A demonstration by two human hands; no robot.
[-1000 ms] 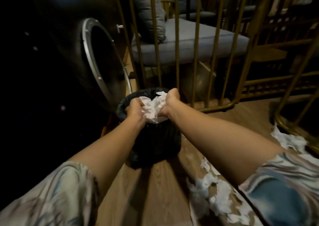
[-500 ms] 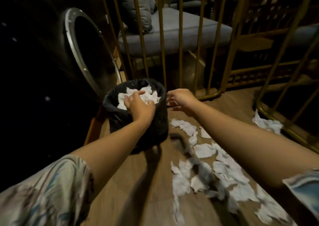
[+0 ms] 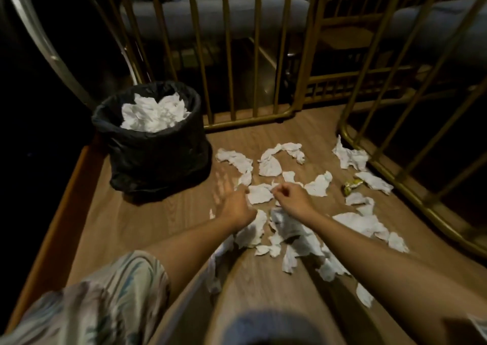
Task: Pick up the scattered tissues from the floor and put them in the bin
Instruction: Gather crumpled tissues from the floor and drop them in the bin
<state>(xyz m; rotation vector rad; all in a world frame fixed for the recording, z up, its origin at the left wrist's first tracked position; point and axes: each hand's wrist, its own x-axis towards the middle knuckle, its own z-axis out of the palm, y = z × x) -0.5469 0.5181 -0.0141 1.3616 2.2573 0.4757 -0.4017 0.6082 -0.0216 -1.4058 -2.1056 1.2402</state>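
Reaching low over the wooden floor (image 3: 163, 213), both hands met at one flat scrap of tissue (image 3: 259, 193) lying between them. The right hand (image 3: 291, 199) had its grip curled, thumb and forefinger drawn together at the scrap's right edge; whether they actually pinched the paper could not be told. The left hand (image 3: 234, 205) was blurred, its fingers (image 3: 222, 186) spread and pointing away from the person, with the thumb side just touching the scrap's left edge and nothing held in it. Under and behind the wrists lay more torn tissues (image 3: 287, 228), crowded together on the floor beneath the forearms, and further pieces were scattered beyond the hands, including a curled strip (image 3: 283, 151) and a larger crumpled piece (image 3: 350, 157) near the gold metal railing (image 3: 296, 102) on the right. A small yellowish wrapper (image 3: 351, 186) sat among the pieces on the right. The bin (image 3: 158, 157), lined with a black bag, stood upright on the floor ahead and to the left of the left hand, apart from it, with a heap of white tissue (image 3: 155, 114) filling its mouth. A patterned sleeve (image 3: 105, 300) covered the left upper arm.
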